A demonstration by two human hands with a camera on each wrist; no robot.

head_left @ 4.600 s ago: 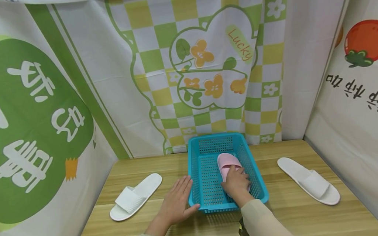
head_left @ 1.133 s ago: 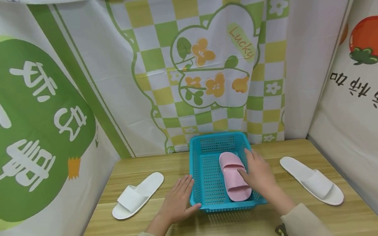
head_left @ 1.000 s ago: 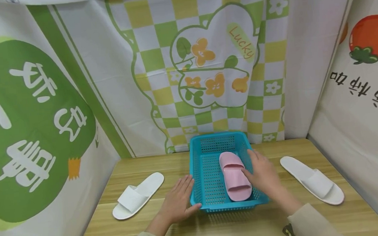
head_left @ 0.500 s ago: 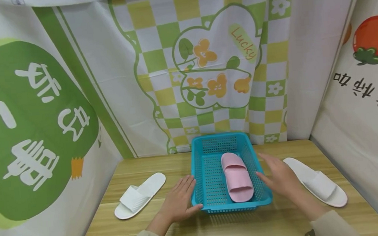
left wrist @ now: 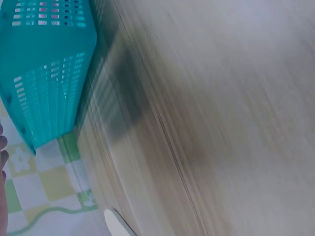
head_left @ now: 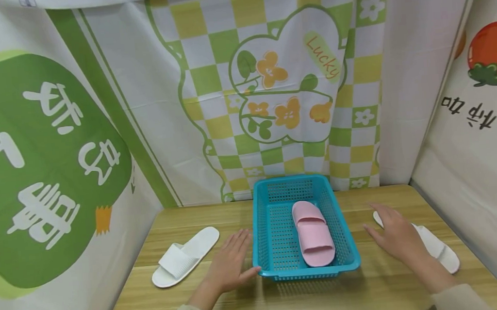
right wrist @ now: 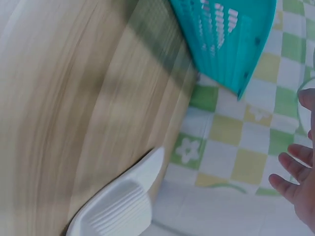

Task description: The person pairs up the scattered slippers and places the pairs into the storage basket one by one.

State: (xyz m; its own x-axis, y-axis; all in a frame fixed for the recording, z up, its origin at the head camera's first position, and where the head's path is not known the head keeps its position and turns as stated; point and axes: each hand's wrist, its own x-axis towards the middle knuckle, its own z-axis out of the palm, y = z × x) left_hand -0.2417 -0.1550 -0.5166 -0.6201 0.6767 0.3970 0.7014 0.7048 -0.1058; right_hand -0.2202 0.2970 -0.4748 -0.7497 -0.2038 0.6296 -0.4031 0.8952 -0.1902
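Pink slippers point(head_left: 314, 237) lie in the right half of a blue plastic basket point(head_left: 303, 271); they look like a pair, one overlapping the other. My left hand point(head_left: 228, 266) is at the basket's left side with straight fingers, its thumb tip at the front left corner; whether it touches cannot be told. My right hand point(head_left: 398, 238) is right of the basket, fingers spread and holding nothing, above a white slipper point(head_left: 440, 249) that it partly covers. The right wrist view shows that hand's fingers point(right wrist: 293, 167) apart from the white slipper point(right wrist: 120, 211).
Another white slipper point(head_left: 185, 258) lies on the wooden table point(head_left: 295, 304), left of my left hand. Behind the basket hangs a checkered cloth point(head_left: 292, 156). Printed white cloth closes off the left and right sides.
My right hand was on the pink slippers in the basket. It has let go, lifted out past the right rim and moved right over the white slipper. My left hand has barely shifted.
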